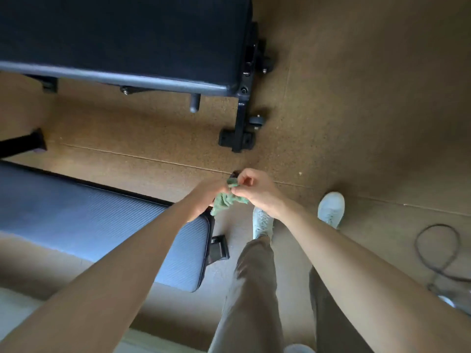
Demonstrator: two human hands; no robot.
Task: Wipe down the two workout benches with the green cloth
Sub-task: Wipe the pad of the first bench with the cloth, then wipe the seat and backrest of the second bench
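Note:
A small crumpled green cloth (225,201) hangs between both hands, just past the right end of the near bench. My left hand (205,197) holds its left side from below. My right hand (257,191) pinches its top edge with thumb and fingers. The near workout bench (89,220) has a grey ribbed pad and runs off to the left under my left forearm. The far bench (122,36) has a dark pad on a black steel frame and fills the upper left.
The far bench's foot with small wheels (243,135) stands on the brown speckled floor ahead of my hands. Another black leg (23,145) pokes in at the left. My feet in white shoes (331,207) stand below my hands. A loose cable (438,253) loops at the right.

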